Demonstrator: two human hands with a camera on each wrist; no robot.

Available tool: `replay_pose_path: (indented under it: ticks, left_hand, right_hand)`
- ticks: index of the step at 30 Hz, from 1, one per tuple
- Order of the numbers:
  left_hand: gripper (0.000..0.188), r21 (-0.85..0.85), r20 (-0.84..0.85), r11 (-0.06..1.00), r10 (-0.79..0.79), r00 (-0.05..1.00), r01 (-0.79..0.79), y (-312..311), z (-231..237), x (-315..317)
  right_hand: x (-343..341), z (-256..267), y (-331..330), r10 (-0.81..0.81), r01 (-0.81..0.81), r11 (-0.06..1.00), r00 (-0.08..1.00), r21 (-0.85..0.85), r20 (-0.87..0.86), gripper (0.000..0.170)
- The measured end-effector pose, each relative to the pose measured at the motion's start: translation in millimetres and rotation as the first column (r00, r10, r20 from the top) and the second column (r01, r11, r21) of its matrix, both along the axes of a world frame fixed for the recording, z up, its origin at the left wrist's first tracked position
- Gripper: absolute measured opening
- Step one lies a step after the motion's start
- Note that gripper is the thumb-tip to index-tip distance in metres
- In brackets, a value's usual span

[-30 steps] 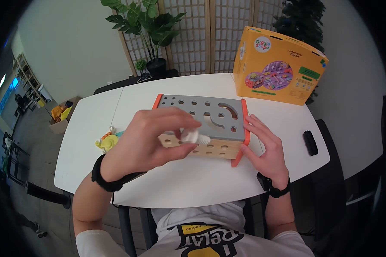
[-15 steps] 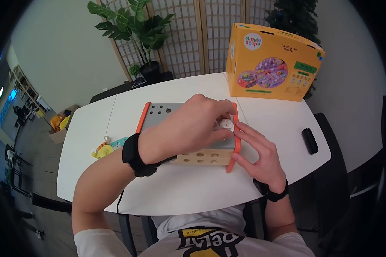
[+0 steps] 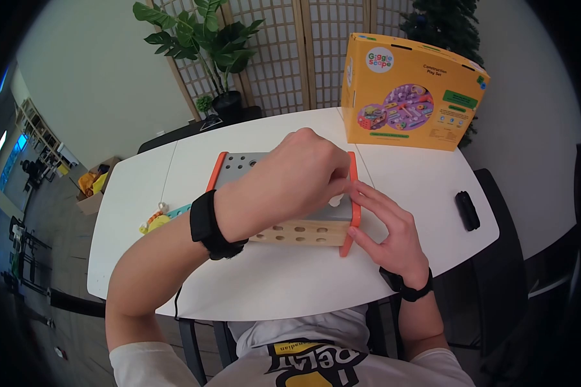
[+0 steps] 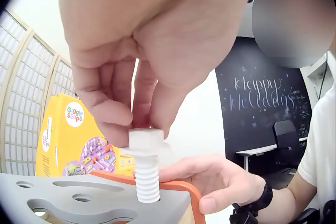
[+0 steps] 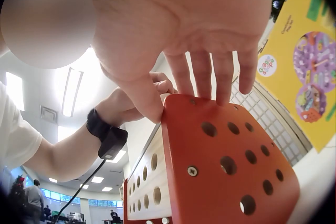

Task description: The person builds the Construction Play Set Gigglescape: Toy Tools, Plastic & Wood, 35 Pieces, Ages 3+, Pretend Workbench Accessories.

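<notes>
My left hand (image 3: 290, 174) pinches the head of a white threaded plastic bolt (image 4: 147, 179) between thumb and fingers. The bolt stands upright over the grey top (image 4: 113, 199) of a toy workbench, its tip at the surface near the right end. From the head view, the hand hides most of the bolt. My right hand (image 3: 394, 235) rests against the bench's orange side panel (image 5: 226, 155), fingers fairly straight over its top edge and thumb by the front corner. Rows of holes run along the bench's wooden front (image 3: 300, 233).
A yellow Construction Play Set box (image 3: 413, 97) stands at the back right of the white table (image 3: 290, 284). A black case (image 3: 467, 211) lies at the right. Left of the bench are a yellow toy piece (image 3: 153, 224) and a teal strip (image 3: 181, 211).
My left hand has carried the bolt rightward to the bench's right end and turned, palm down, over it. My right hand has stayed at the orange panel.
</notes>
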State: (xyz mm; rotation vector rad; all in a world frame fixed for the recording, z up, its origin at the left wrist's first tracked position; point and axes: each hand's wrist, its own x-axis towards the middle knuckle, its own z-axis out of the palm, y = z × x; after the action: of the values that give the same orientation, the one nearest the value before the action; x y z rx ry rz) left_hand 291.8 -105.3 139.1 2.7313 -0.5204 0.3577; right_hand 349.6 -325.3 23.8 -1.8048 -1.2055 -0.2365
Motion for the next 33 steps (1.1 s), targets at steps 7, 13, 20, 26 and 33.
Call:
replay_pose_path:
  ticks: [7,13,20,26,33]
  left_hand:
    - [0.018,-0.048,0.034,0.997,-0.053,0.998,0.055,-0.3,-1.4,1.3]
    - [0.02,-0.007,-0.018,0.984,-0.18,0.983,0.18,10.7,3.2,1.9]
    - [0.016,-0.061,-0.123,0.983,-0.179,0.976,0.173,8.9,6.8,0.2]
    - [0.01,0.147,-0.021,0.988,0.06,0.998,-0.056,-11.2,5.3,-6.2]
    - [0.011,0.061,-0.041,0.962,-0.265,0.963,0.268,7.1,3.0,4.4]
  right_hand:
    - [0.5,-1.0,-0.9,0.016,-0.015,1.0,1.0,0.016,-0.022,0.049]
    - [1.9,-2.6,-1.5,0.017,-0.017,1.0,1.0,0.012,-0.022,0.05]
    - [1.7,-2.8,-1.1,0.015,-0.015,1.0,0.999,0.009,-0.03,0.05]
    - [0.7,-2.1,-1.0,0.015,-0.014,1.0,0.999,0.021,-0.04,0.05]
    - [1.8,-4.7,-1.2,0.005,-0.004,1.0,1.0,0.019,-0.024,0.051]
